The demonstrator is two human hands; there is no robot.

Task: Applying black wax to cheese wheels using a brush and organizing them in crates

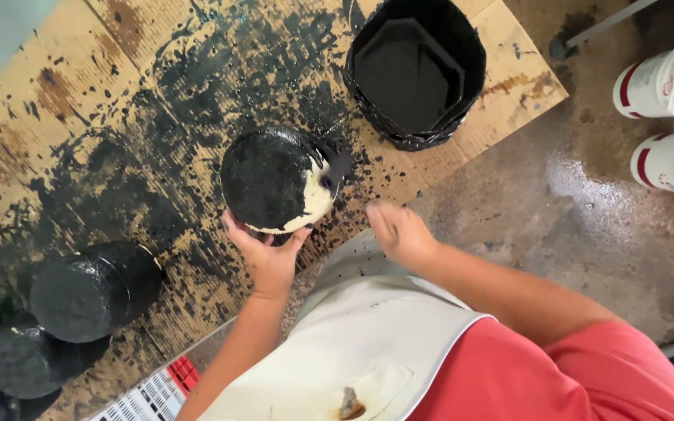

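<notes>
Black paint covers most of a round pale disc-shaped object (277, 181), with one cream patch left bare at its lower right edge. The disc is held from below by the left hand (265, 256); fingers are curled up around its lower rim, gripping it, tilted toward the camera. It is held just above a paint-splattered brown cardboard sheet (79, 101) spread on the table.

The right hand (398, 231) is seen just right of the disc, below its level, not touching it; fingers appear loosely curled, and whether anything is held cannot be told because of blur.

A black paint-coated bucket (417, 70) with a dark tray-like piece inside sits up and right of the disc, near it. Two black-coated round objects (91, 292) lie well left and below the disc, on the cardboard.

Two white plastic containers with red bands (668, 117) are seen far right of the disc, on a wet concrete floor (587, 226).

A cream apron (368, 343) over a red shirt is visible below the disc.
</notes>
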